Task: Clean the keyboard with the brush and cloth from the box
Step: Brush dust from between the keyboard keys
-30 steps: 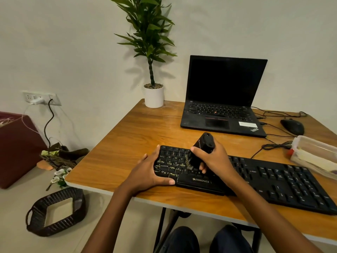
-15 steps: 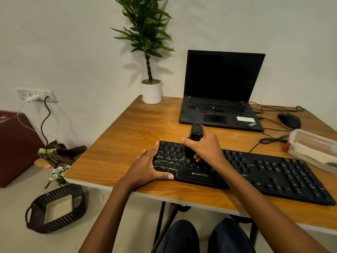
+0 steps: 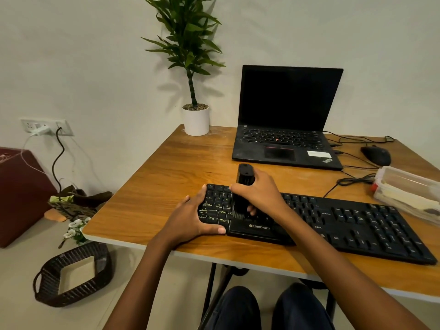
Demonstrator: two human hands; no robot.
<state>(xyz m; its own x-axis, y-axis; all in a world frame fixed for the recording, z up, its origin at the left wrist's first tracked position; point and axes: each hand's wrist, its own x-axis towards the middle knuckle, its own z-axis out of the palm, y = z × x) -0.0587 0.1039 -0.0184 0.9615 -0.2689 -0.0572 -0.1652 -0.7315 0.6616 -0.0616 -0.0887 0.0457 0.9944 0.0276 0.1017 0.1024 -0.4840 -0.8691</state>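
Bracing left hand (image 3: 190,217): gripping near-left end of keyboard (image 3: 357,222), unmoved.
Right hand (image 3: 259,194): wrapped round brush (image 3: 245,175), now upright, bristles drawn nearer onto bottom rows.
Keyboard: left section nearly swept; right stretch likely pending.
Box (image 3: 409,194): far right, apart from both hands; wiping not yet begun.

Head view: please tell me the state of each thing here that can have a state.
laptop: lid open, screen dark.
keyboard: flat on the table, left end held.
brush: upright, bristles down on the keyboard.
right hand: grips the brush.
left hand: holds the keyboard's left end.
plastic box: on the table; lid unclear.
white charger: plugged into the wall socket.
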